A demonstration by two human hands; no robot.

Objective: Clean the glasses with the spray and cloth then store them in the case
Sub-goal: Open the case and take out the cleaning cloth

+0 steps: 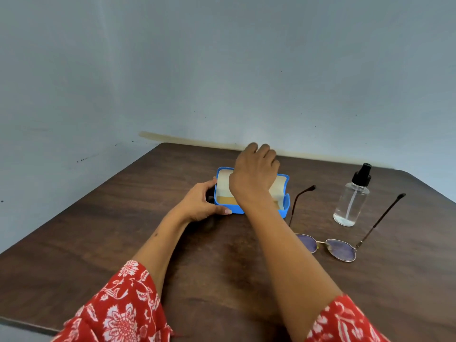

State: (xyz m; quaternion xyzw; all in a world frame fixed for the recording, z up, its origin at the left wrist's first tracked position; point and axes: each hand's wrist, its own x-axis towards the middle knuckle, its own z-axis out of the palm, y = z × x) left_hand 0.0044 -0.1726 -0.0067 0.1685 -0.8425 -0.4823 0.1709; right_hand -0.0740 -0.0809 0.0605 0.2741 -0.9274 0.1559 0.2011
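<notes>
The blue glasses case (251,193) is lying open toward the far edge of the table (123,218), its pale lining facing up. The left hand (201,202) is curling around the case's left end, thumb along the near rim and fingers at the far side — apparently bracing it so it does not slide. The right hand (254,174) is hovering over the open case with fingers bent downward; whether it is pinching anything cannot be told, since its back is hiding the fingertips. It is probably reaching in for the cloth, though no cloth is clearly showing.

The glasses (330,245) are resting on the table just right of the case, lenses toward the near edge and both temples unfolded toward the far edge — laid open, ready to be picked up. The clear spray bottle (351,198) is standing upright between the temples, black pump on top, near the right edge. Cleaning does not look begun yet.
</notes>
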